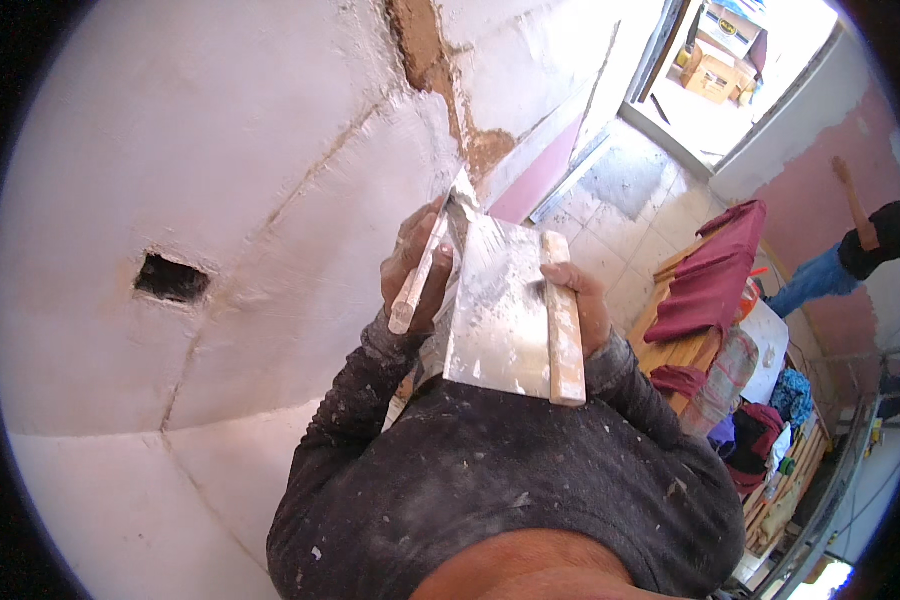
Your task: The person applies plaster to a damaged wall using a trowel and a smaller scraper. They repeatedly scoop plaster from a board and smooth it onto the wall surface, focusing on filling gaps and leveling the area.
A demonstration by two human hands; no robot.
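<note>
In front of my chest, my right hand [588, 300] grips the pale wooden back of a wide metal plastering spatula [500, 315], whose broad blade is smeared with white plaster. My left hand [406, 258] is closed on a second plaster-smeared spatula [422, 275], seen nearly edge-on. The upper ends of the two tools come together, with a dab of wet plaster [462, 195] there. Both sleeves are dark and speckled. Close beyond my left hand is the plastered wall [300, 240], with a brown unplastered strip [420, 45] running down it.
A square hole [172, 278] opens in the wall at left. Right of me, maroon cloth [705, 275] drapes over wooden boards, near piled clothes [760, 435]. Another person [860, 245] stands by the pink wall at far right. Cardboard boxes [712, 70] show through the doorway.
</note>
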